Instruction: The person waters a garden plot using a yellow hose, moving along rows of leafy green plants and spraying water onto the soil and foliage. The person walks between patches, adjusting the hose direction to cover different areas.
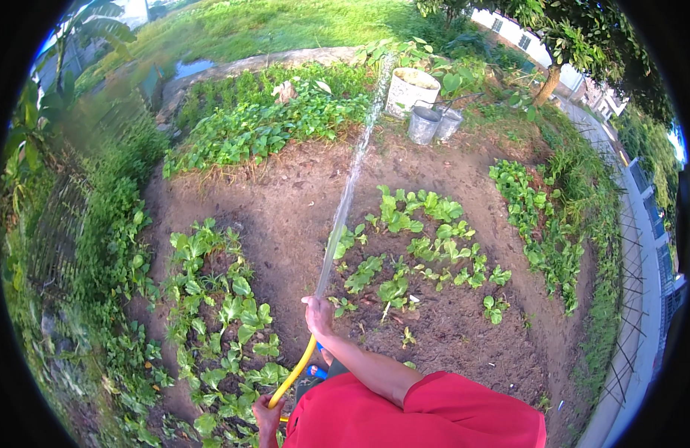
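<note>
My right hand (pixel 319 317) is closed around the outlet end of a yellow garden hose (pixel 294 373), its fingers covering the tip. From there a jet of water (pixel 345 207) shoots forward and breaks into drops near the far plants. Lower down, beside my hip, my left hand (pixel 266 414) grips the same hose. Leafy green vegetable plants (pixel 394 291) grow in the soil bed ahead on the right. Another row of leafy plants (pixel 241 311) lies on the left, close to my left hand.
A large white bucket (pixel 412 89) and two metal watering cans or pails (pixel 424 124) stand at the far side. Low leafy vines (pixel 277 120) edge the bare dirt path (pixel 283 190). A wire trellis fence (pixel 630 313) runs along the right; dense greenery (pixel 121 235) borders the left.
</note>
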Demonstrator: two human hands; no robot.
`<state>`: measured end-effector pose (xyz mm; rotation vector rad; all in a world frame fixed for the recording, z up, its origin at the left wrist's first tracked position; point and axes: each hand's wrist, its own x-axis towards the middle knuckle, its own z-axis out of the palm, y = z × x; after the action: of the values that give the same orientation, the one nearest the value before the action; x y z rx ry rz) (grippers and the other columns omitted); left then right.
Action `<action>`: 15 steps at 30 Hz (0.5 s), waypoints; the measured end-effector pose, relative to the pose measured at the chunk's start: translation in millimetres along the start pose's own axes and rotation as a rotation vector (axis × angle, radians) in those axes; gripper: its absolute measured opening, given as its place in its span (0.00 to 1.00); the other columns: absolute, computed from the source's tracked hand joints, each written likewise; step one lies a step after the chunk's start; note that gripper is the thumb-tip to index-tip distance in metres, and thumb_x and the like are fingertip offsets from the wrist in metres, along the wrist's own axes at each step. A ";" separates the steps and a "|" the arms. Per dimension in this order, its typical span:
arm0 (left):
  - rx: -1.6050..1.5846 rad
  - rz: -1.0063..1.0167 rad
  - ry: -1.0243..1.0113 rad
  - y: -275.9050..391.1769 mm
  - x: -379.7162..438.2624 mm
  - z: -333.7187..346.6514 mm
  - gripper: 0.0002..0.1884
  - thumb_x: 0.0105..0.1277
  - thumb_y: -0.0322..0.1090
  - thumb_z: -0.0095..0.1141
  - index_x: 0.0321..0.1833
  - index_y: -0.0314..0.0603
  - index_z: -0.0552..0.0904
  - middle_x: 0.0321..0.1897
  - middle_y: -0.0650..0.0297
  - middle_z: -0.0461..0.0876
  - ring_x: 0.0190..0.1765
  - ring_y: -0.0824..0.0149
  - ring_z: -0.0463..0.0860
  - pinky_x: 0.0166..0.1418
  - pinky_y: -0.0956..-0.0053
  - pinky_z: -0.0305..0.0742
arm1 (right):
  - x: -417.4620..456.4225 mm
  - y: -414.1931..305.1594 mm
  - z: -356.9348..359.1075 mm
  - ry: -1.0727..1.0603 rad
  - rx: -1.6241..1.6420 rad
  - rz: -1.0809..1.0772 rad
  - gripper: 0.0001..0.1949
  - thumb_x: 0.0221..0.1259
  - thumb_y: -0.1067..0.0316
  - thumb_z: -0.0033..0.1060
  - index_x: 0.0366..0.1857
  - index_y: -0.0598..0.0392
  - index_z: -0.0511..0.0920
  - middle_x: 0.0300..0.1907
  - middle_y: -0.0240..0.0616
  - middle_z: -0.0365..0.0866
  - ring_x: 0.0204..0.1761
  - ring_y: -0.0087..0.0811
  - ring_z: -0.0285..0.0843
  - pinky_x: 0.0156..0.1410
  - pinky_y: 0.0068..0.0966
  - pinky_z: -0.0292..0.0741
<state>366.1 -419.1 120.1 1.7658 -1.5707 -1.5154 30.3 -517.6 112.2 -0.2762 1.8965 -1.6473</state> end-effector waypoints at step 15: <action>0.000 -0.014 -0.006 2.8 -6.9 -1.4 0.11 0.56 0.27 0.74 0.36 0.32 0.82 0.27 0.62 0.86 0.29 0.73 0.83 0.34 0.75 0.79 | -0.3 2.5 10.4 -0.130 -0.046 -0.006 0.21 0.68 0.55 0.47 0.38 0.61 0.87 0.23 0.44 0.82 0.30 0.37 0.82 0.41 0.35 0.76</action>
<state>367.0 -414.6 126.1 1.7775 -1.5645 -1.5282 37.0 -525.6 109.5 -0.3987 1.8389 -1.5524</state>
